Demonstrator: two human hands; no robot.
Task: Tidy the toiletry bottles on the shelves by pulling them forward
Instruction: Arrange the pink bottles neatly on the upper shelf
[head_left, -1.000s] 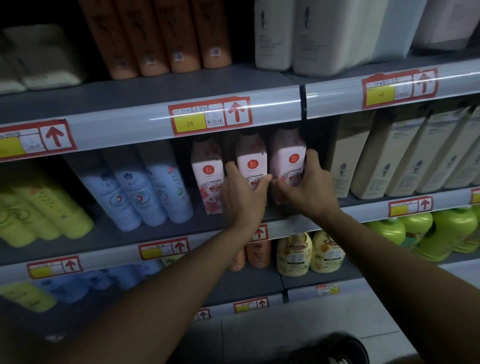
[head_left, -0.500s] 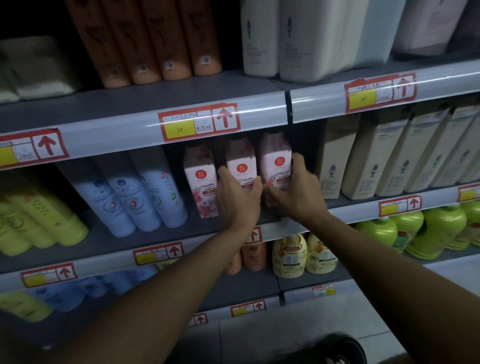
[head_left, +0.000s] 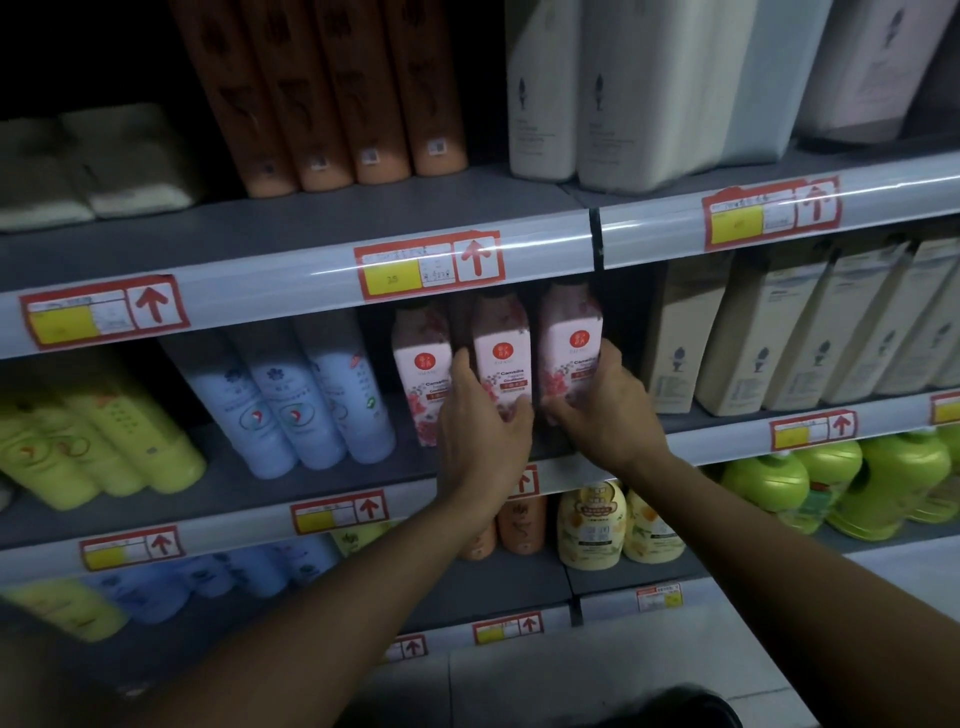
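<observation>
Three pink and white Camellia bottles stand side by side on the middle shelf (head_left: 291, 483). My left hand (head_left: 480, 421) wraps the lower part of the middle pink bottle (head_left: 501, 353), fingers behind its left side. My right hand (head_left: 602, 410) grips the base and right side of the right pink bottle (head_left: 569, 343). The left pink bottle (head_left: 418, 364) stands untouched beside my left hand. Both bottles stand upright, near the shelf's front edge.
Blue bottles (head_left: 291, 400) and yellow-green bottles (head_left: 104, 441) lean to the left on the same shelf. Beige cartons (head_left: 769, 332) stand to the right. Orange bottles (head_left: 332, 88) and white bottles (head_left: 613, 88) fill the shelf above. Green jugs (head_left: 852, 483) and yellow bottles (head_left: 589, 525) sit below.
Both hands stay on the pink bottles; my right hand has slid lower around the right bottle. The view has shifted, with the shelves now lower in the picture.
</observation>
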